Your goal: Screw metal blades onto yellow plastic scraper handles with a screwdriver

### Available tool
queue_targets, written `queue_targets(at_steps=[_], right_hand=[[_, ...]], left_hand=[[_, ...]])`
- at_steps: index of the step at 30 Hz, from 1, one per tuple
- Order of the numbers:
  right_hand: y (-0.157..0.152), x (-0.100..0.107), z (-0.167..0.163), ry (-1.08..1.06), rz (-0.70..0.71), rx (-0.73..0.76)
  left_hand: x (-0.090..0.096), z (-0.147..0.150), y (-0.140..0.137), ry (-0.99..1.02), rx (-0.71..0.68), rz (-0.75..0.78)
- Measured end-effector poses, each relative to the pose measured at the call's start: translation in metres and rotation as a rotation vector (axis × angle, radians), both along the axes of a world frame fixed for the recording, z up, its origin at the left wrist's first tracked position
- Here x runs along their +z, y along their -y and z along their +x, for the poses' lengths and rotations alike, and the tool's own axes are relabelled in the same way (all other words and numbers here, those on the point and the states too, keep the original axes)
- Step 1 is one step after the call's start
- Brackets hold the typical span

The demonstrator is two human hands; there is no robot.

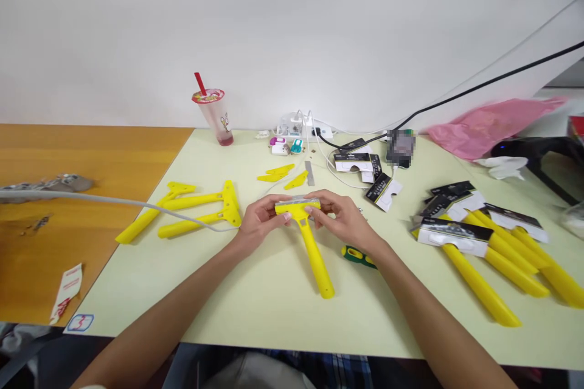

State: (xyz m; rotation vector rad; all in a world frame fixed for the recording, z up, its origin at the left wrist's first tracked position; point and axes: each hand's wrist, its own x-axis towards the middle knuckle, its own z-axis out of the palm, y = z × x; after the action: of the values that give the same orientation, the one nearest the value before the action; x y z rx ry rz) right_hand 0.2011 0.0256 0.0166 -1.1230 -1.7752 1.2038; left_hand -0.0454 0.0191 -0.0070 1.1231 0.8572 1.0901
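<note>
A yellow scraper [314, 252] with a metal blade along its head is held between both hands, its handle pointing toward me. My left hand [260, 222] pinches the left end of the head, thumb in front. On the right end, my right hand [340, 216] grips likewise with thumb and fingers. Beyond the hands lie several loose yellow head plates [296, 180] and a loose grey blade [310, 173]. A green and yellow screwdriver handle [358, 256] shows beside my right forearm, which hides the rest. To the left rest several yellow scraper handles [191, 200].
Carded yellow scrapers [483, 285] are piled at the right. Black and white cards [356, 161] lie behind my right hand. A cup with a red straw [216, 118] and a power strip [296, 126] stand by the wall. A grey cable [137, 202] crosses the left side.
</note>
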Motion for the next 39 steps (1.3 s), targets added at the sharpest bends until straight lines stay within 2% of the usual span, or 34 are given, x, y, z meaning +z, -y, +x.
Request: queue_targets(at_steps=[6,11,18,21,24,27,29,31,34,39], right_hand=[[0.001,-0.008,-0.002,-0.099,0.001,-0.042],[0.003,-0.008,-0.001,-0.083,-0.005,-0.031],[0.004,-0.008,-0.001,-0.021,0.018,-0.02],[0.003,-0.01,0.0,0.019,0.069,0.011],[-0.003,-0.012,0.009,0.081,0.189,0.002],[-0.015,-0.008,0.032,0.224,0.331,-0.09],[-0.023,-0.003,0.054,0.313,0.357,-0.176],[-0.028,0.001,0.077,0.386,0.318,-0.213],[-0.029,0.004,0.104,0.51,0.182,-0.119],[-0.025,-0.001,0.107,0.543,0.113,0.031]], left_hand=[[-0.004,-0.001,0.0,-0.02,-0.04,-0.038],[0.0,0.001,0.001,0.049,-0.087,-0.115],[0.001,0.001,0.0,0.065,-0.077,-0.216],[0.001,0.0,0.001,0.064,-0.069,-0.239],[0.0,-0.001,-0.001,0.081,-0.052,-0.248],[-0.003,-0.003,-0.004,0.094,-0.021,-0.258],[-0.006,-0.005,-0.006,0.087,-0.011,-0.276],[-0.007,-0.005,-0.008,0.078,-0.024,-0.289],[-0.006,-0.005,-0.008,0.08,-0.05,-0.291],[-0.002,-0.004,-0.008,0.041,-0.1,-0.3]])
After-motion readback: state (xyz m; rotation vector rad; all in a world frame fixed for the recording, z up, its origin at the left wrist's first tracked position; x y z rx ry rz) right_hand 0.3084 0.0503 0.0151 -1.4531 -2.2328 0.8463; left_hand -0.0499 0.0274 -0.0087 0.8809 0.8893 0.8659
